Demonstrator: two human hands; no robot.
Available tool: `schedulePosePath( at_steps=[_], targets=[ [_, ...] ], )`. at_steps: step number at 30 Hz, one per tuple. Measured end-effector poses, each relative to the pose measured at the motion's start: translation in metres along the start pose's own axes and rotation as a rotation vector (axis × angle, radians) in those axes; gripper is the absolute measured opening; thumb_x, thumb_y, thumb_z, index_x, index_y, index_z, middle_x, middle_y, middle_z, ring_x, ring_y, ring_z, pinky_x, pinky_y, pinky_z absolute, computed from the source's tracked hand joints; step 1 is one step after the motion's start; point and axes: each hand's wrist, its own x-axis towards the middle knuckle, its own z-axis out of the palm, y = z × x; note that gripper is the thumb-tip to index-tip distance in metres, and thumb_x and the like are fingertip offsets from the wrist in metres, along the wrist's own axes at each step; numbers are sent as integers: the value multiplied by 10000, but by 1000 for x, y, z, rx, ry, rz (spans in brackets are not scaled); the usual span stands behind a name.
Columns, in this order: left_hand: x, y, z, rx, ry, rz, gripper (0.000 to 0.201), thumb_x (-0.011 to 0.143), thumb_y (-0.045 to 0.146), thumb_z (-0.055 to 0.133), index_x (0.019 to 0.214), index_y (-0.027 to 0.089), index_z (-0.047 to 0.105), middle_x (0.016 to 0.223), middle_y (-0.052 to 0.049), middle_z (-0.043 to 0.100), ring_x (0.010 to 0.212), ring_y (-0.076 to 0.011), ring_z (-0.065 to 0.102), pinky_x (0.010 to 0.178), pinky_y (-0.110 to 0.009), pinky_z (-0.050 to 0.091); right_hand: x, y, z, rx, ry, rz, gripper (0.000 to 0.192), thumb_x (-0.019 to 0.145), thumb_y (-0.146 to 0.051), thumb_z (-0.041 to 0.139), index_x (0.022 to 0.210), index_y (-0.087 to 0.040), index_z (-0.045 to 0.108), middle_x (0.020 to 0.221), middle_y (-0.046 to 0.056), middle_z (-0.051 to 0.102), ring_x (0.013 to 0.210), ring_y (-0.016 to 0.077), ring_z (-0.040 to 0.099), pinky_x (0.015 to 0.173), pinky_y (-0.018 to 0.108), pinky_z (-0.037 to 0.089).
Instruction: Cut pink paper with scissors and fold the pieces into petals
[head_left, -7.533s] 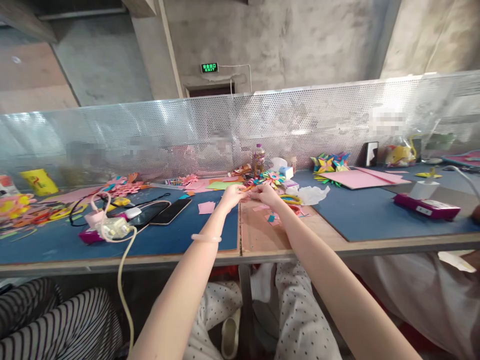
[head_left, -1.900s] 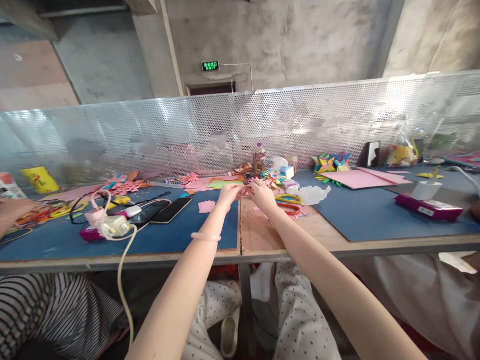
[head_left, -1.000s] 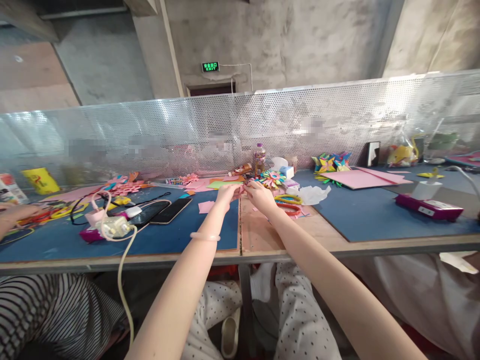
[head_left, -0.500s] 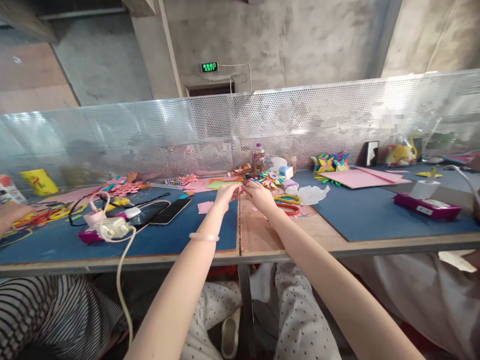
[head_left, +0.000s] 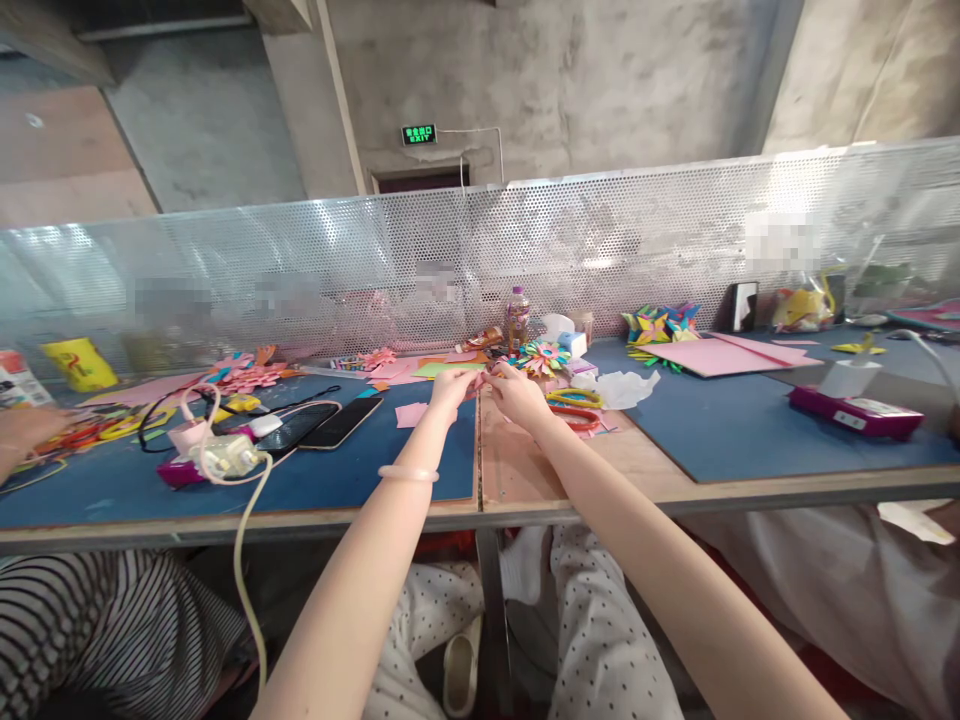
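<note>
Over a blue-matted table (head_left: 360,485) edge, the left hand (head_left: 450,388) and right hand (head_left: 516,392) are pinching a small pink folded paper (head_left: 480,380) between them, while beyond it a mesh screen (head_left: 637,235) and concrete wall (head_left: 540,80) are rising.

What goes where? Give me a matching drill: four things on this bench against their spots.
Things:
1. small pink folded paper piece
2. two black smartphones
3. clear plastic drink bottle
4. magenta flat box

Places:
A. by the perforated metal screen
B. blue mat, right side
C. pinched between left hand and right hand
D. blue mat, left of the hands

Pairs: 1-C, 2-D, 3-A, 4-B
</note>
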Motion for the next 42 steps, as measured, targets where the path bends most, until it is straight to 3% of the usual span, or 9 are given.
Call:
schedulePosePath(
  at_steps=[6,10,14,20,27,42],
  targets=[
    [-2,2,0,75,-34,110,177,629,320,586,662,168,671,702,-46,664,685,-179,576,623,-279,415,7,8,5,397,200,225,296,845,-298,399,1002,-183,623,995,75,563,854,169,550,721,274,457],
    [3,-1,-1,110,-105,231,189,623,302,607,699,147,686,751,-49,667,688,-152,552,654,-251,403,10,14,6,773,31,427,299,804,-382,456,856,-143,626,771,62,585,680,164,555,526,252,466],
    [7,-6,-2,124,-149,273,205,634,327,607,688,146,685,729,-39,662,655,-137,532,650,-244,391,9,18,4,1019,-62,456,307,753,-435,530,780,-143,621,707,42,578,613,131,533,476,224,457],
    [9,-8,-1,108,-182,242,208,634,350,600,628,152,665,685,-25,647,621,-128,514,602,-230,373,6,20,3,1109,-90,455,359,640,-494,650,699,-141,630,688,33,595,595,103,528,511,205,461],
    [6,-2,-2,130,-179,216,176,613,328,612,594,160,659,628,-13,628,607,-129,495,596,-233,358,5,24,7,1176,-101,467,403,633,-531,647,711,-135,632,642,29,595,581,104,536,530,210,451],
    [2,-3,-2,81,-206,139,244,628,392,637,685,159,682,767,-56,677,744,-173,559,689,-275,397,5,18,1,1177,-68,516,412,550,-528,692,649,-134,627,611,10,586,540,93,493,498,209,396]
  ],
)
